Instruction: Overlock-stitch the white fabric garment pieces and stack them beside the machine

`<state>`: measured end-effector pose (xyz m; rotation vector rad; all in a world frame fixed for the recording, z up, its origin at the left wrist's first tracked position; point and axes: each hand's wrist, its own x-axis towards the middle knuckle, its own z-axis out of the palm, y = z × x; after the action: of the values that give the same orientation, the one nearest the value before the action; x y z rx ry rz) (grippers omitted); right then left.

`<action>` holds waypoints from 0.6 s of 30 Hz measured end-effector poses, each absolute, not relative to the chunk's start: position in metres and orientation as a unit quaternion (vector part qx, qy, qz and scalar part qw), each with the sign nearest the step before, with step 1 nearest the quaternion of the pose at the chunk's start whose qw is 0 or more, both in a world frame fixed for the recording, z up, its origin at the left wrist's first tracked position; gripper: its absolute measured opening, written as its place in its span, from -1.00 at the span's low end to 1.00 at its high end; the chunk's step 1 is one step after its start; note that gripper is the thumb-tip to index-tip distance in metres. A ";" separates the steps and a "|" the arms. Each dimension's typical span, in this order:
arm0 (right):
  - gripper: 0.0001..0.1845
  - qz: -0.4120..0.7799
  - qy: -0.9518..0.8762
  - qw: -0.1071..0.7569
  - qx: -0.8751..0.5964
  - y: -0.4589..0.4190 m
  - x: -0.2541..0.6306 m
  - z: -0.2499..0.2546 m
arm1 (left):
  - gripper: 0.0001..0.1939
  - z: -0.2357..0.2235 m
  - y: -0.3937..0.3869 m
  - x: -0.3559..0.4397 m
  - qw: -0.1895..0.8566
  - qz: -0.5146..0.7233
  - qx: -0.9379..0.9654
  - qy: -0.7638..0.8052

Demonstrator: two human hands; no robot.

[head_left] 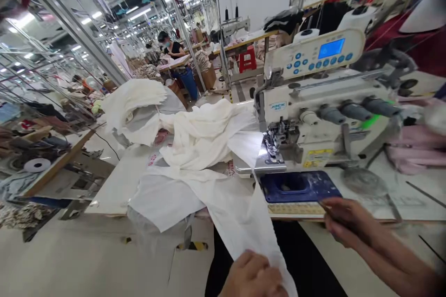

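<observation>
The left hand (251, 276) pinches a white cloth strip (240, 227); the right hand (348, 220) has its fingers pressed together near the sewing machine (306, 116), holding what is unclear. More cloth (205, 139) lies heaped on the table (114, 190).

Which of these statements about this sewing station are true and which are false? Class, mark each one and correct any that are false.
1. The left hand rests on the white fabric. True.
2. The right hand grips the white fabric. False: it is apart from the fabric, beside a dark blue plate on the table.
3. The display on the sewing machine is dark. False: it is lit blue.
4. A red stool stands in the background. True.
5. A co-worker is in view at a far table. True.
</observation>
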<state>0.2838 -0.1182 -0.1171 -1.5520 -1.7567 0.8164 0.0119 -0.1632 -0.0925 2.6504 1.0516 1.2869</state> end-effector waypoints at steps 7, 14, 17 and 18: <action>-0.43 0.392 -0.678 0.287 -0.552 -0.082 0.237 -0.073 | -0.73 -0.074 -0.089 0.014 0.284 0.439 0.599 0.606; -0.32 0.527 -0.657 0.245 -0.480 -0.057 0.209 -0.055 | -0.70 -0.068 -0.098 0.016 0.342 0.386 0.624 0.587; -0.37 0.578 -0.624 0.236 -0.471 -0.048 0.202 -0.059 | -0.67 -0.070 -0.093 0.020 0.301 0.420 0.618 0.593; -0.38 0.576 -0.615 0.242 -0.482 -0.045 0.202 -0.061 | -0.69 -0.071 -0.088 0.022 0.272 0.438 0.624 0.587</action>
<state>0.2015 -0.0448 -0.0612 -1.3169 -1.6819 1.5740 0.0218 -0.0881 -0.0707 1.6786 1.5810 1.1790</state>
